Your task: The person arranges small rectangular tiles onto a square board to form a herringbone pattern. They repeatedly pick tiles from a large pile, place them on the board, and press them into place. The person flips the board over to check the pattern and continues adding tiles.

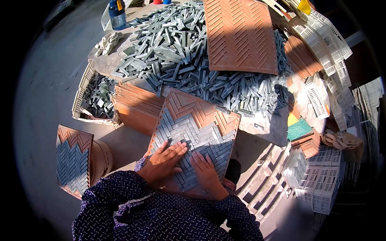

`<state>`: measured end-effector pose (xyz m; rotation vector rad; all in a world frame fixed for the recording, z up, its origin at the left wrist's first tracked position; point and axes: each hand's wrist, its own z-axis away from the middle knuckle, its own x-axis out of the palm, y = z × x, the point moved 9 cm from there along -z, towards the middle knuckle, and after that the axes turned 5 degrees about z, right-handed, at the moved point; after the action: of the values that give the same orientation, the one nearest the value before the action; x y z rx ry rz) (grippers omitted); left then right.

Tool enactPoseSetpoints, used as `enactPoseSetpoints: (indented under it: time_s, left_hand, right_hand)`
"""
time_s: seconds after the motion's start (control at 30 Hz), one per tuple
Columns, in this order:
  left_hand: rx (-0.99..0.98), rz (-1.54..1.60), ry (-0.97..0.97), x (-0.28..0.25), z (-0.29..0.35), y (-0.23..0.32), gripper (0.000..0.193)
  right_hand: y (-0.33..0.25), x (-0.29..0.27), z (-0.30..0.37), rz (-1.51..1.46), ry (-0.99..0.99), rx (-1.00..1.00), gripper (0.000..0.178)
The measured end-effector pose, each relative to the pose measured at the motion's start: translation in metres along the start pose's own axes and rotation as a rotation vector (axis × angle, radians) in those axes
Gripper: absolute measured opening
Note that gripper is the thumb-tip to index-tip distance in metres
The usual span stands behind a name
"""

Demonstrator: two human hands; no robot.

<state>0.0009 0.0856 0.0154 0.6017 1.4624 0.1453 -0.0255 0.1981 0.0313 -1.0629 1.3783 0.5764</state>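
Note:
In front of me a terracotta-coloured mould tray [175, 101] leans up from my lap, its herringbone slots largely filled with grey stone strips [201, 134]. My left hand [164, 160] lies flat on the strips at the left, fingers stretched out. Beside it my right hand [206, 172] rests on the strips near the lower right, its fingers extended and fairly close together. Neither hand holds anything. Along the tray's upper edge some slots are bare. Beyond it spreads a big heap of loose grey stone strips [173, 52], with an unfilled mould tray [241, 36] lying on top.
A part-filled mould tray [74, 160] sits on a round drum [101, 156] at left. Stacked moulds [136, 108] stand by a crate of stone scraps [82, 90]. Gloves [107, 43] and a blue bottle [117, 18] lie farther off. White crates [319, 176] and a slatted pallet [263, 176] are at right.

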Motion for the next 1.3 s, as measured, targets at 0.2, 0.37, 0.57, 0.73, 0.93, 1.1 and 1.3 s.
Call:
enactPoseSetpoints:
  time_s: [0.2,0.37,0.57,0.73,0.93,1.1,1.3]
  left_hand:
    - [-0.032,-0.007,-0.03,0.0,-0.001,-0.002,0.074]
    - [-0.031,-0.02,0.006,-0.002,-0.005,0.004,0.077]
    - [-0.096,-0.023,0.052,-0.002,-0.003,-0.008,0.081]
    - [-0.131,-0.023,0.071,-0.008,-0.009,-0.011,0.081]
    - [-0.11,-0.082,0.077,-0.019,-0.026,-0.012,0.071]
    - [-0.121,-0.105,0.065,-0.009,-0.024,-0.014,0.074]
    - [-0.216,-0.101,-0.007,0.008,-0.026,0.0,0.086]
  right_hand:
    - [0.004,0.01,0.009,0.044,-0.031,0.083,0.063]
    - [0.004,0.012,0.008,0.075,-0.004,0.107,0.066]
    - [-0.012,0.015,0.005,0.015,-0.016,0.046,0.063]
    - [-0.007,0.005,0.0,0.013,0.007,0.035,0.063]
    - [0.038,-0.009,-0.01,0.075,0.062,0.225,0.067]
    - [0.04,-0.007,-0.008,0.077,0.096,0.211,0.07]
    - [0.032,-0.005,-0.004,-0.037,0.077,0.148,0.068]
